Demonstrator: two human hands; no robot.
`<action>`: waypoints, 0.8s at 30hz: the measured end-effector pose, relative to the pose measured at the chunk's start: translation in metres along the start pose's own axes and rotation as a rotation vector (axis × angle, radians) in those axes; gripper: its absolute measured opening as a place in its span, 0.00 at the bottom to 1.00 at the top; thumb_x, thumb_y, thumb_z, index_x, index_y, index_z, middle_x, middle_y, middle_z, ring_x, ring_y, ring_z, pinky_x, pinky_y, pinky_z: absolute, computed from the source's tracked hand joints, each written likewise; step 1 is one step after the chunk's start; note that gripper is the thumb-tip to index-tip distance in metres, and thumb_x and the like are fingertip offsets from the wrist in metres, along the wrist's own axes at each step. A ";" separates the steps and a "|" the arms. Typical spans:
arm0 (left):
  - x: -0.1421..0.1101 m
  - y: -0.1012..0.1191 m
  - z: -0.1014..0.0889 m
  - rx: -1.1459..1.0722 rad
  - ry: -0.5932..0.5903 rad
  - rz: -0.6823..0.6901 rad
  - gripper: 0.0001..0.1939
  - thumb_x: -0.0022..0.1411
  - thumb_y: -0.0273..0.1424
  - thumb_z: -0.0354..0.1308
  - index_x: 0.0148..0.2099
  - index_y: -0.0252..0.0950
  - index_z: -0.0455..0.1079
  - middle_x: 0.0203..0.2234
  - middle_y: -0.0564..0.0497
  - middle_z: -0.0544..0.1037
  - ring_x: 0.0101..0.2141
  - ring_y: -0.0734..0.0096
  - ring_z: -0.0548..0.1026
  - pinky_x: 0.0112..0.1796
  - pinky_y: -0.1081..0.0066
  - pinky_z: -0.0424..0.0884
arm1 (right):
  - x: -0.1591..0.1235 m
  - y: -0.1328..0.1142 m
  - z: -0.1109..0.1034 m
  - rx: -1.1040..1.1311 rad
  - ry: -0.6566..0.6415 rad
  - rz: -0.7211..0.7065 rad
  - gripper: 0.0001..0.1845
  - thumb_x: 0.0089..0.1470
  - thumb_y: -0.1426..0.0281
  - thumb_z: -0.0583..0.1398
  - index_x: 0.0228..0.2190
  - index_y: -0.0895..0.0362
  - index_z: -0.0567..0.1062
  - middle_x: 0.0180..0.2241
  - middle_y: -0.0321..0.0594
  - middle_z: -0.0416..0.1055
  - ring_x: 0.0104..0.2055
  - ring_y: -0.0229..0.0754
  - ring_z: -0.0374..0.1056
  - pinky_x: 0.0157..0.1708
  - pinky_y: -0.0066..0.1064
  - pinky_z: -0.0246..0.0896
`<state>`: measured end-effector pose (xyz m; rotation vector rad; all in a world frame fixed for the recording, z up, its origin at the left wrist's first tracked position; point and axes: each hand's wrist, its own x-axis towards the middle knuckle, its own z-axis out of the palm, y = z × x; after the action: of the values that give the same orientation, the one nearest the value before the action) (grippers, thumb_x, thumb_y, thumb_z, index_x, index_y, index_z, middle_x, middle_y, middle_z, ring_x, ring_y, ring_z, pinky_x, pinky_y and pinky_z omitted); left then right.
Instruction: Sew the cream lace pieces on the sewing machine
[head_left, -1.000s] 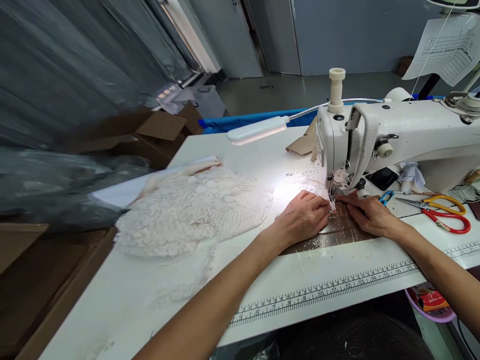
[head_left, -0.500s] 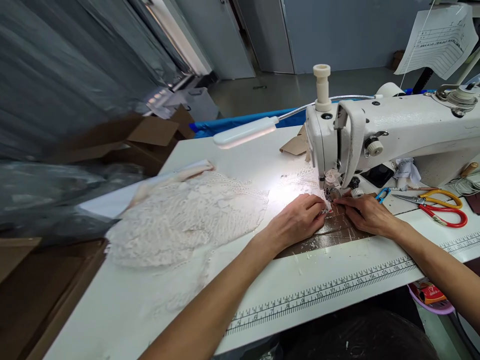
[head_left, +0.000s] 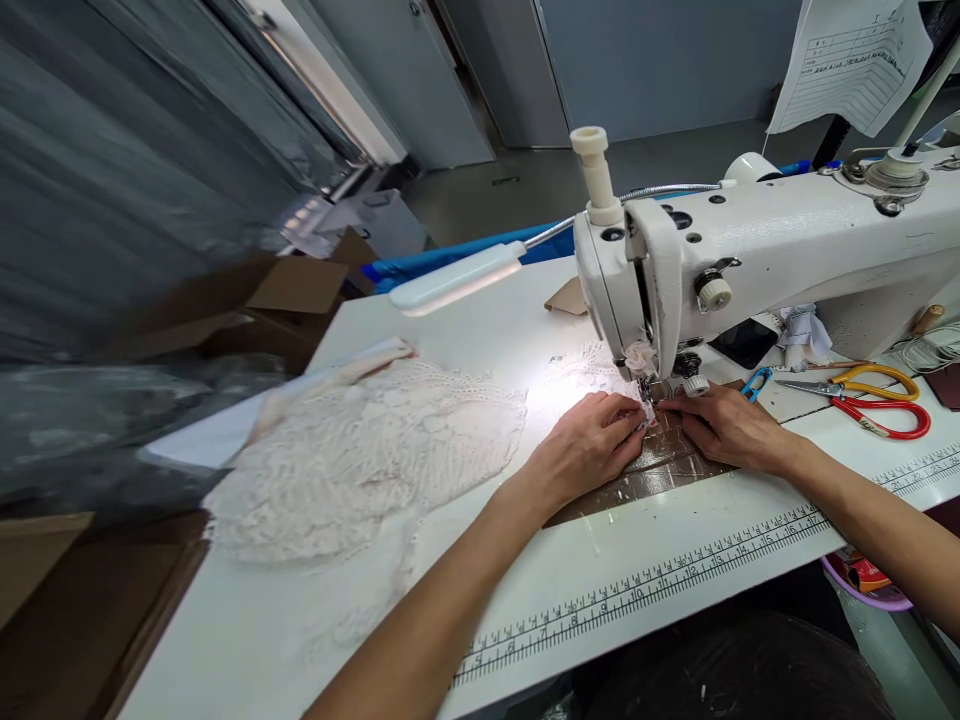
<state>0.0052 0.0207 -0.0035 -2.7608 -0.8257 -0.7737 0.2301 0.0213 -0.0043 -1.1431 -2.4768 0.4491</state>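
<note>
Staying by sewing machine, hands at lace, view swung rightward

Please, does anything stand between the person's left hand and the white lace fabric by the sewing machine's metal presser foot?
Nothing visible does: the bare left hand has its fingertips at the white lace fabric. The metal scissors with red and yellow handles lie right of the bare right hand.
</note>
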 end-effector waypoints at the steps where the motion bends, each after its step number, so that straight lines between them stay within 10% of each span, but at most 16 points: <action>1: 0.000 0.000 0.000 0.019 -0.004 0.009 0.11 0.69 0.27 0.49 0.40 0.31 0.72 0.36 0.44 0.77 0.32 0.70 0.75 0.35 0.67 0.76 | 0.000 -0.001 0.000 -0.014 -0.007 -0.020 0.21 0.64 0.70 0.49 0.54 0.55 0.74 0.35 0.44 0.68 0.30 0.37 0.61 0.31 0.29 0.58; 24: -0.002 0.000 -0.004 0.088 -0.140 -0.007 0.15 0.68 0.29 0.47 0.37 0.34 0.75 0.38 0.47 0.79 0.31 0.68 0.73 0.39 0.61 0.67 | 0.000 -0.016 0.013 -0.300 0.039 -0.104 0.19 0.62 0.72 0.50 0.50 0.57 0.73 0.41 0.50 0.70 0.41 0.46 0.66 0.40 0.40 0.66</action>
<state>0.0020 0.0188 -0.0011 -2.7598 -0.8730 -0.5364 0.2139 0.0094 -0.0093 -1.1103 -2.6153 0.0245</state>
